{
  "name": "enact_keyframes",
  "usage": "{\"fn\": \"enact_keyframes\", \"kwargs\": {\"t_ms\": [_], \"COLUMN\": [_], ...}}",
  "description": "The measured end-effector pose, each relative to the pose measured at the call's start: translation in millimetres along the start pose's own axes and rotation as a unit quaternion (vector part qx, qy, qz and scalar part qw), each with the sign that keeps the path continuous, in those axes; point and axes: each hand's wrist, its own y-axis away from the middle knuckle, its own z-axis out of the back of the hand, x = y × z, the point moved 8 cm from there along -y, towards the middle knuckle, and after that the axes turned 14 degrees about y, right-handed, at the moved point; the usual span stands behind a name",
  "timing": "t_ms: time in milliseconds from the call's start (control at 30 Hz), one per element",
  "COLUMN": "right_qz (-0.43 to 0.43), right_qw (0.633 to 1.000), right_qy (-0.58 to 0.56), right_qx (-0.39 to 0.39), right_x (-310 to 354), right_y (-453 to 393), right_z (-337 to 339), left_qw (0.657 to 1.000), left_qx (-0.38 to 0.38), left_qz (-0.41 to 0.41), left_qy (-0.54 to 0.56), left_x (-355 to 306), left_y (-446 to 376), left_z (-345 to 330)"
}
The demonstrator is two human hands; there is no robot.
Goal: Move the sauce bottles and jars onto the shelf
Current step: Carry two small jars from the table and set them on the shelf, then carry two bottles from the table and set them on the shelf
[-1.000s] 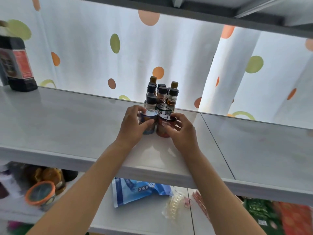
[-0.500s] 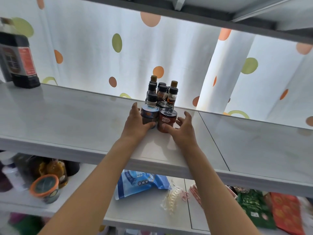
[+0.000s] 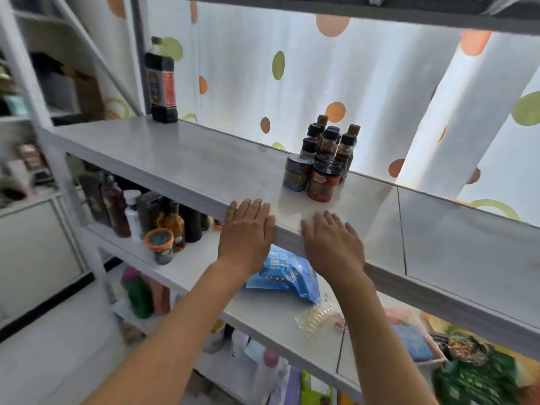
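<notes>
Head view: both the left hand and the right hand lie flat, fingers straight, empty, at the shelf edge. Remaining bottles stand upright below-left (nearer the left hand); two jars sit ahead on the shelf.

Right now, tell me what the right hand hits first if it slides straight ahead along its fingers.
Probably the red-labelled jar: the right hand points up-left over the shelf toward it, though depth is uncertain.

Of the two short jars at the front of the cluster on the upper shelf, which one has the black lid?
The red-filled jar, on the right of the pair. Its lid is black; the blue-labelled jar beside it has a pale lid.
</notes>
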Motion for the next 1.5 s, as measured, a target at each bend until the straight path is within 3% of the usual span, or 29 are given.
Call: {"fn": "enact_keyframes", "kwargs": {"t_ms": [100, 200, 333, 500, 800, 967, 1200, 1400, 1500], "right_qz": [0.003, 0.045, 0.145, 0.294, 0.494, 0.581, 0.697, 0.778, 0.814], "right_qw": [0.996, 0.993, 0.972, 0.943, 0.849, 0.786, 0.669, 0.562, 0.506], "right_qy": [0.027, 0.015, -0.176, -0.148, -0.184, -0.21, -0.254, -0.273, -0.27], "right_qx": [-0.082, -0.108, 0.065, 0.051, 0.02, 0.027, 0.05, 0.073, 0.092], "right_x": [4.6, 15.6, 52.4, 127.7, 299.5, 393.8, 508.0, 555.7, 563.0], "right_y": [28.7, 63.5, 120.6, 192.8, 352.8, 467.0, 672.0, 828.2, 901.6], "right_z": [-3.3, -14.6, -58.2, -59.6, 3.9, 40.3, 103.2, 144.3, 163.4], "left_qw": [0.999, 0.995, 0.986, 0.969, 0.903, 0.85, 0.757, 0.687, 0.633], "left_qx": [0.001, 0.019, 0.007, -0.021, -0.145, -0.222, -0.309, -0.408, -0.452], "left_qz": [0.022, 0.092, 0.159, 0.241, 0.396, 0.461, 0.557, 0.582, 0.606], "left_qy": [-0.025, -0.016, -0.043, -0.046, -0.079, -0.127, -0.144, -0.152, -0.168], "left_x": [-9.2, -9.1, 4.6, 37.5, 91.2, 110.1, 107.0, 67.3, 39.0], "left_y": [44.2, 100.9, 185.8, 284.9, 460.0, 589.9, 796.1, 944.6, 1011.3], "left_z": [-7.1, -15.0, 0.7, 45.3, 153.9, 247.3, 354.8, 411.7, 433.0]}}
